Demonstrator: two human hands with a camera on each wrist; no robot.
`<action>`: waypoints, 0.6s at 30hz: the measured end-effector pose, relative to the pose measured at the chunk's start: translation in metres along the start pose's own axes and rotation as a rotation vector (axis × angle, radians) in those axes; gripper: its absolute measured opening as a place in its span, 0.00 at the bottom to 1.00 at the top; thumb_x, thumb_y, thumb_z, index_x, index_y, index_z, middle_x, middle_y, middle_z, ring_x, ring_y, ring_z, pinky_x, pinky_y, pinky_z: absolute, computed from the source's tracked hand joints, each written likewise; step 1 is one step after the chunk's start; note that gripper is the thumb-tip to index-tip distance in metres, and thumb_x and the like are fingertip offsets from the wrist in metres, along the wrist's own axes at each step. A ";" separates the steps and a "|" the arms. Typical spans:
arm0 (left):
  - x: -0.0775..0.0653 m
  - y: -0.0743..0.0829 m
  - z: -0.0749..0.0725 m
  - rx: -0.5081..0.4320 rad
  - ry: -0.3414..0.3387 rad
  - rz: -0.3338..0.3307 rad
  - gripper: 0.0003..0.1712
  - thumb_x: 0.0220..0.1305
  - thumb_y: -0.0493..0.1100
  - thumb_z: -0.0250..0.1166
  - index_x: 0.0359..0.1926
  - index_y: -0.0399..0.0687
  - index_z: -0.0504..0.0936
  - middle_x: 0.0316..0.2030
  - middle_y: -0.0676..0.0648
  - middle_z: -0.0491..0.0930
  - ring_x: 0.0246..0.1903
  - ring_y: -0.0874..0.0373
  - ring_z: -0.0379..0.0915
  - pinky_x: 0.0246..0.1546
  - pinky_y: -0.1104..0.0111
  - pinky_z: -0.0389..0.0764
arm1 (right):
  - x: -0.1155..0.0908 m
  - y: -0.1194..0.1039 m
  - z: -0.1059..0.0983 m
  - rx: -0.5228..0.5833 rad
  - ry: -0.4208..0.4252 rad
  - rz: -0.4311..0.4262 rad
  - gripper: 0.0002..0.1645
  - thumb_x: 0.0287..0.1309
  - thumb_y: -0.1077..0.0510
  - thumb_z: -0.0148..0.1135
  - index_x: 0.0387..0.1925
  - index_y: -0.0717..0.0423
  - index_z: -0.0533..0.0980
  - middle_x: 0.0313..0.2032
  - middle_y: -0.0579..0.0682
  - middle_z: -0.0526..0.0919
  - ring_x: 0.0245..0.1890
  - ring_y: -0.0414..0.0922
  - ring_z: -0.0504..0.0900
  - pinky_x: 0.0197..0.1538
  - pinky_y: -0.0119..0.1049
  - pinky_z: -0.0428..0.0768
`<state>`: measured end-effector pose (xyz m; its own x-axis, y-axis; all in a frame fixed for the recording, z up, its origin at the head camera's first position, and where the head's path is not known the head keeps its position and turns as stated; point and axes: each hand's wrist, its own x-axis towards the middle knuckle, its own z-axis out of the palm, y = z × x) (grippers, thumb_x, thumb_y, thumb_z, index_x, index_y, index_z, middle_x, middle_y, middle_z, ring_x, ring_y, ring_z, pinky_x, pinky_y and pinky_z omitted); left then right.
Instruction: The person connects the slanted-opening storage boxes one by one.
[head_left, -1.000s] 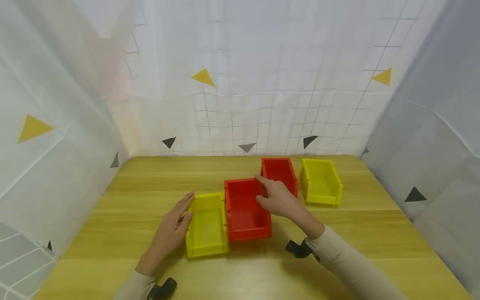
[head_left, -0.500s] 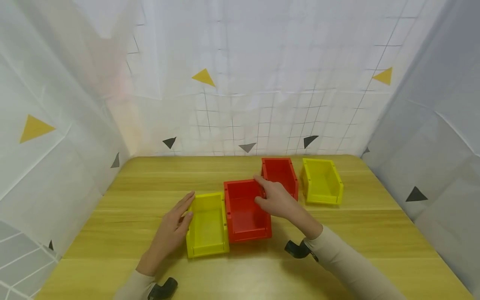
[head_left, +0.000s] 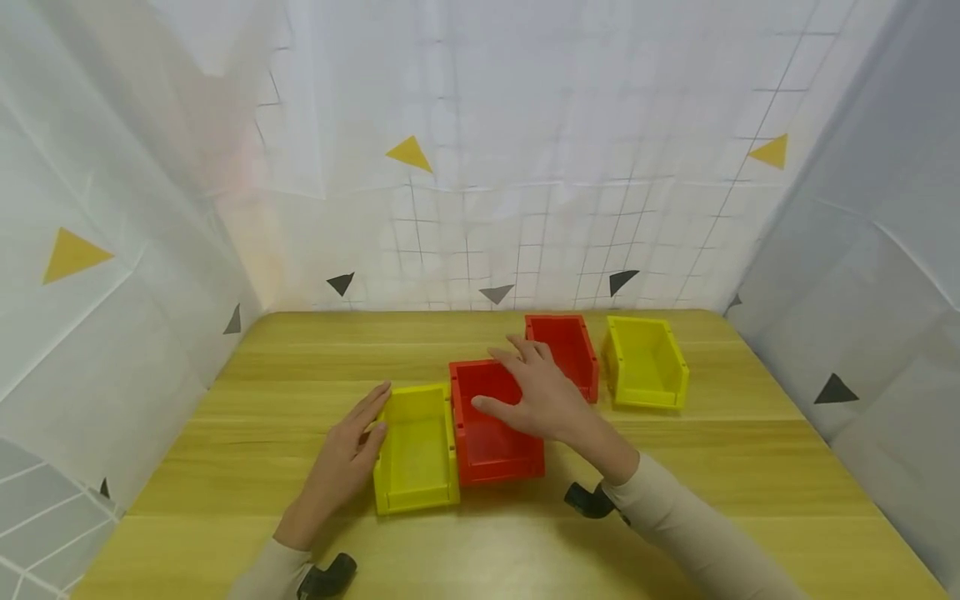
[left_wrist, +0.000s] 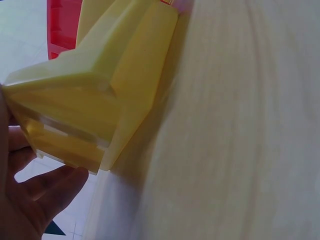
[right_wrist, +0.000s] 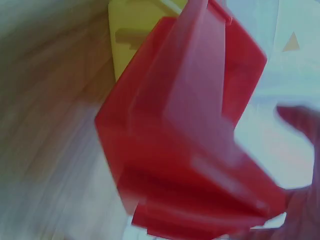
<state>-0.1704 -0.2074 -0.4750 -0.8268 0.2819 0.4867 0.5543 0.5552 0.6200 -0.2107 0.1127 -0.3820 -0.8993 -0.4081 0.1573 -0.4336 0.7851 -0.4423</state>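
Note:
Near the table's middle a yellow bin [head_left: 417, 454] stands against the left side of a red bin [head_left: 495, 433]. My left hand [head_left: 345, 454] lies along the yellow bin's left wall, its extended fingers against it. In the left wrist view the fingertips [left_wrist: 65, 192] sit by that wall. Over the red bin's right side is my right hand [head_left: 543, 396], fingers and thumb spread apart, gripping nothing. It covers part of that bin's right wall. In the right wrist view the red bin [right_wrist: 185, 135] is close, with the hand blurred at the right.
Behind and to the right stand another red bin [head_left: 566, 350], partly hidden by the right hand, and another yellow bin [head_left: 647, 362]. White sheets [head_left: 480, 150] with yellow and black triangles enclose the back and sides of the wooden table [head_left: 720, 492].
My right hand has come off the red bin's right wall and moved left over it, its fingers spreading. The left hand and the bins show no clear movement.

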 end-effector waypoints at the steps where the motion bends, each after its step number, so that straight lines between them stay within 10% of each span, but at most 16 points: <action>1: 0.000 0.000 0.000 -0.004 -0.001 -0.001 0.31 0.78 0.31 0.56 0.78 0.39 0.64 0.77 0.42 0.61 0.72 0.43 0.62 0.53 0.52 0.82 | 0.000 -0.002 0.002 -0.011 -0.006 -0.027 0.53 0.58 0.26 0.66 0.78 0.45 0.66 0.80 0.56 0.55 0.76 0.62 0.53 0.60 0.68 0.74; 9: 0.001 -0.001 0.000 0.003 -0.006 0.000 0.31 0.78 0.31 0.56 0.78 0.39 0.64 0.77 0.41 0.61 0.72 0.43 0.62 0.53 0.52 0.82 | 0.003 -0.012 0.018 -0.130 -0.102 -0.133 0.63 0.49 0.15 0.60 0.82 0.33 0.58 0.82 0.52 0.50 0.79 0.62 0.45 0.72 0.69 0.54; 18: 0.000 -0.002 0.000 0.004 -0.003 -0.005 0.31 0.78 0.32 0.56 0.78 0.40 0.64 0.77 0.40 0.61 0.72 0.44 0.62 0.52 0.52 0.83 | 0.006 -0.018 0.022 -0.173 -0.084 -0.145 0.61 0.47 0.18 0.66 0.80 0.31 0.62 0.78 0.52 0.59 0.74 0.60 0.54 0.67 0.69 0.64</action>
<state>-0.1719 -0.2084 -0.4761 -0.8296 0.2818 0.4820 0.5502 0.5595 0.6199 -0.2073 0.0857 -0.3928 -0.8221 -0.5540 0.1311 -0.5677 0.7805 -0.2617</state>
